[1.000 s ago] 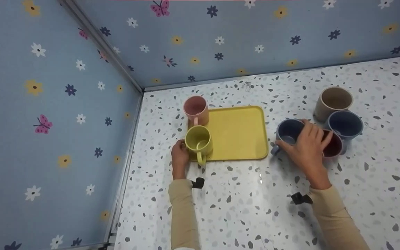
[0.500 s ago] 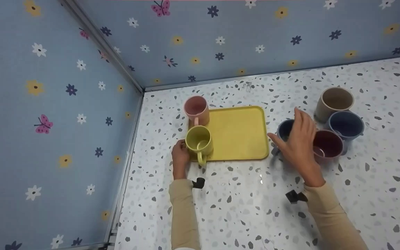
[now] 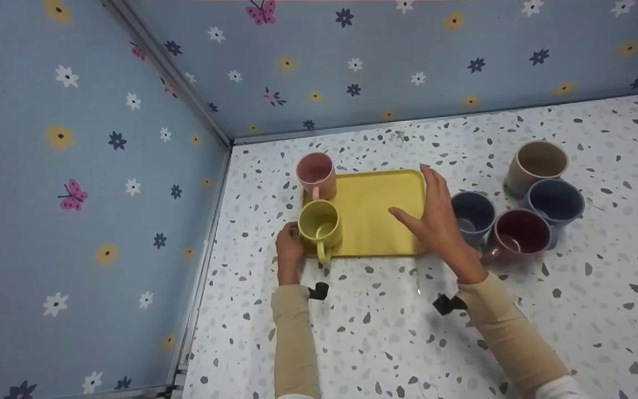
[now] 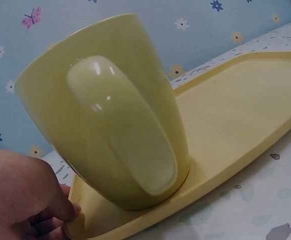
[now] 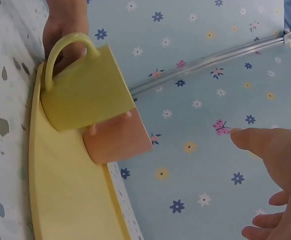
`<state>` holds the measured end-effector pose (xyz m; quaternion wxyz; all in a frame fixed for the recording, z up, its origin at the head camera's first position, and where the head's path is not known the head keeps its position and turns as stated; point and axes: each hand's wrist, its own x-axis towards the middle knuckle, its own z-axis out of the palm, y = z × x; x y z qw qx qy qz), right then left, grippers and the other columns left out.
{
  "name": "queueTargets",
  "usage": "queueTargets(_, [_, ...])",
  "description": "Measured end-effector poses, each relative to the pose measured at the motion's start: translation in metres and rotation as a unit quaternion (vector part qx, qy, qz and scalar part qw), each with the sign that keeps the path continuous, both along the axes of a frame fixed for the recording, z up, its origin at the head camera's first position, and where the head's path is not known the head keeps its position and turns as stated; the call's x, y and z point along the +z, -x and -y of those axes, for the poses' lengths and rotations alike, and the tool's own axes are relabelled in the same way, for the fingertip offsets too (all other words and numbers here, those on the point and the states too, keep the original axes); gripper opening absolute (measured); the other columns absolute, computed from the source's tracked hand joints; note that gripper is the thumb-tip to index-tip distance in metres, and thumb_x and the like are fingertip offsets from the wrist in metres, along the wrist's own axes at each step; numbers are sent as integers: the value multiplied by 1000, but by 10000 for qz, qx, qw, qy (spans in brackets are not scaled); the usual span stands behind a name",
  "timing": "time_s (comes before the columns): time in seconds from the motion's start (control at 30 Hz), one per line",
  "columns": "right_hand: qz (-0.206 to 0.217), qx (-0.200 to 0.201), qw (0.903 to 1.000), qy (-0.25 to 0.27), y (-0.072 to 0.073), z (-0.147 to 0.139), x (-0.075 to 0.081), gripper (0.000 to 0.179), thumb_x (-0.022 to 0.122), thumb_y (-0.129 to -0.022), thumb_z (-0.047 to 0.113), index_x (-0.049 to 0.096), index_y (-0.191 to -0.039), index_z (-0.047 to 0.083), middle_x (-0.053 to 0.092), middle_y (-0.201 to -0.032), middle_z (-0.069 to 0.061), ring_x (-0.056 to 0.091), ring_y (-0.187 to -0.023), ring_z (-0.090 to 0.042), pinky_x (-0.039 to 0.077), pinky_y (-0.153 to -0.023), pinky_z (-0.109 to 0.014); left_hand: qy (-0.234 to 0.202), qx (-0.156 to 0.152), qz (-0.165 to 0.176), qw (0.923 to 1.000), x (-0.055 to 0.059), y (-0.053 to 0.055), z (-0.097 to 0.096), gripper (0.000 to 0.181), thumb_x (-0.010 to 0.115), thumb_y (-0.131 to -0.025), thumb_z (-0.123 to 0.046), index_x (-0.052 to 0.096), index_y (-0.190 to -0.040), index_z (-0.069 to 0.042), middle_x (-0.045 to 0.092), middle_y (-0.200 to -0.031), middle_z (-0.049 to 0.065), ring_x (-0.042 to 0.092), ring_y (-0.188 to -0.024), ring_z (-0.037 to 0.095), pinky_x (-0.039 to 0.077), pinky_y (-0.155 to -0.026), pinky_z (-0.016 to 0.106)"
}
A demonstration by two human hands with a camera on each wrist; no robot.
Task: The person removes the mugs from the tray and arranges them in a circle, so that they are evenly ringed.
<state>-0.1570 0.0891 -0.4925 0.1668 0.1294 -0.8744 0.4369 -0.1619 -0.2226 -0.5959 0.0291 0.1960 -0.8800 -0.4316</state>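
Observation:
A yellow-green mug (image 3: 319,221) and a pink mug (image 3: 316,172) stand on the left end of a yellow tray (image 3: 380,210). My left hand (image 3: 289,247) grips the tray's near left corner, beside the yellow-green mug. In the left wrist view the thumb (image 4: 70,210) lies on the rim and the other fingers are partly hidden. My right hand (image 3: 440,221) holds nothing, fingers and thumb spread, over the tray's right edge. Just right of it stand a blue mug (image 3: 471,213) and a dark red mug (image 3: 520,233).
Behind the dark red mug stand another blue mug (image 3: 556,200) and a beige mug (image 3: 538,163), close together. All rest on a speckled white table (image 3: 374,343). Flower-patterned panels (image 3: 407,44) rise along the back and left.
My right hand has let go of the blue mug and moved left to the tray's right edge. The left hand and the mugs on the tray stay in place.

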Motion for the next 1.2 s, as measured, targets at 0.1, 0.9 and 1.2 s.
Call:
queueTargets(0.1, [53,310,9991,286,4,13,-5,88,74,-75,37,27,-141,3,31,-138,-18,34,-125,-29,32,-100,-46,-24,26,18,10000,1,0,0,31,47,-84,0,62,-110,-4,64,-105,15,56,-102,29,42,-88,40])
queueTargets(0.9, [929,2317,9663,630,11,132,-46,96,79,-70,30,22,-144,5,28,-143,-12,36,-126,-29,32,-103,-38,26,-189,644,9977,12,11,-1,30,45,-87,-3,58,-115,-3,62,-106,17,54,-101,29,41,-89,40])
queueTargets(1.2, [1158,2194,9674,517,10,135,-51,97,80,-68,26,23,-145,8,34,-142,-8,39,-124,-24,33,-101,-37,189,-493,63,9986,-84,40,40,27,50,-83,-10,60,-108,-11,64,-93,10,57,-90,26,44,-78,36])
